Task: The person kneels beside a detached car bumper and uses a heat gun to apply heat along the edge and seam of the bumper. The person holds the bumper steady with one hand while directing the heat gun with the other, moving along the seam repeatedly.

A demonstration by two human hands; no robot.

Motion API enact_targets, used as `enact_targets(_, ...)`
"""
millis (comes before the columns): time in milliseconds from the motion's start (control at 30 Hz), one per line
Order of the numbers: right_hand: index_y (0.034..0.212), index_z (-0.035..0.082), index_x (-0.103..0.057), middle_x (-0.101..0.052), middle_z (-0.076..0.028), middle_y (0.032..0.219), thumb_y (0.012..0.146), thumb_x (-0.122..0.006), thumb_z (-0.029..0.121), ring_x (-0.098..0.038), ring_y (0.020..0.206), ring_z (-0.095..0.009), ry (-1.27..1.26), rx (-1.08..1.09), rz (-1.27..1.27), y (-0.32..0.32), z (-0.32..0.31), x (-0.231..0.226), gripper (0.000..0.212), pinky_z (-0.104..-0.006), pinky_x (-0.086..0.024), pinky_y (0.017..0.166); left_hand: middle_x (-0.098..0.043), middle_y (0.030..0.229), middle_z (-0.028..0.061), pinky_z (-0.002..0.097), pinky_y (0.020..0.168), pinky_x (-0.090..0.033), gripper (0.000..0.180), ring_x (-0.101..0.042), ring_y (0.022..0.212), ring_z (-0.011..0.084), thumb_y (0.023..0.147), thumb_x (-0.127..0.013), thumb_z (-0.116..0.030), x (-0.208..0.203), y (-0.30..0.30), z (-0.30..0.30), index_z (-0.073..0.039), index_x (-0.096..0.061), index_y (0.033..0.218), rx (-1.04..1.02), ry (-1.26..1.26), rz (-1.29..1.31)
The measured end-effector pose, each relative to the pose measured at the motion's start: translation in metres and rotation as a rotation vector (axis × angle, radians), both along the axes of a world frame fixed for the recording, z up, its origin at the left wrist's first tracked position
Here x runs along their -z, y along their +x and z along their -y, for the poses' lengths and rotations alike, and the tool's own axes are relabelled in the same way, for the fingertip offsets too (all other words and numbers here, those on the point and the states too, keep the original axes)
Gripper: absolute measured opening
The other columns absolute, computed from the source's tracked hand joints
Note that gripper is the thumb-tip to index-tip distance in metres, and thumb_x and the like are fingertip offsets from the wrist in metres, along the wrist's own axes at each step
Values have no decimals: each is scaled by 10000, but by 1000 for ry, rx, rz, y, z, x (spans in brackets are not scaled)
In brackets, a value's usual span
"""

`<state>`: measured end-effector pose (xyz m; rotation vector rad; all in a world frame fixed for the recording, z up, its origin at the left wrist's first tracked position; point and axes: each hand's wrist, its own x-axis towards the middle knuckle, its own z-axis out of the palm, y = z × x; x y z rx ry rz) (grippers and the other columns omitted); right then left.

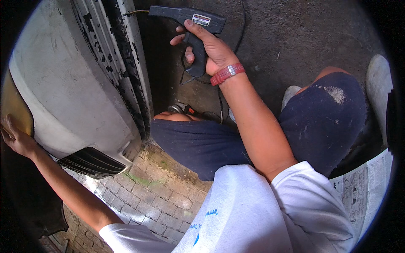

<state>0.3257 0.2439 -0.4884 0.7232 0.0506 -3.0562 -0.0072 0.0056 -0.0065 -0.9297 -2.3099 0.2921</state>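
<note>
R hand [211, 50] fingers wrapped on heat gun [190, 21] grip, tip at bumper [76, 84] edge; L hand [14, 139] flat on bumper, fingers spread.

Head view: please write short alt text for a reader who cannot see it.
The right hand grips a dark grey pistol-shaped power tool, its tip against a white car bumper panel. The left hand rests flat on the panel's edge.
</note>
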Motion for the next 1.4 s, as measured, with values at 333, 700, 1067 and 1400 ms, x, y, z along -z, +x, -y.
enact_targets(333, 1187, 29, -677, -766, -196, 1056, 941, -815, 460, -672, 554, -107, -5, 8, 5, 0, 1, 0, 515, -221, -542, 515, -593, 1483, 256, 456, 1154, -447, 624, -582, 1354, 354, 1070, -626, -396, 0, 0, 1, 72, -549, 1474, -6, 6, 6)
enact_targets(700, 1176, 36, -689, -768, -183, 1060, 942, -812, 469, -657, 549, -102, -22, 19, -4, 4, -3, 0, 507, -219, -525, 510, -601, 1478, 252, 453, 1150, -451, 616, -589, 1348, 350, 1072, -622, -393, 0, 0, 1, 71, -554, 1471, -9, 20, 11)
enact_targets(1067, 1154, 41, -708, -766, -180, 1056, 934, -811, 494, -657, 555, -103, 0, 37, 49, 6, -3, 2, 514, -218, -524, 519, -608, 1473, 248, 450, 1145, -455, 608, -595, 1342, 346, 1074, -619, -390, 0, -2, 1, 70, -560, 1467, -8, 31, 16)
enact_targets(1400, 1197, 20, -707, -777, -170, 1037, 934, -818, 469, -658, 560, -103, 128, -14, -5, 4, -8, -3, 532, -221, -538, 533, -615, 1469, 244, 447, 1140, -458, 601, -602, 1337, 343, 1075, -616, -387, 1, -2, 1, 70, -566, 1464, -7, 45, 19)
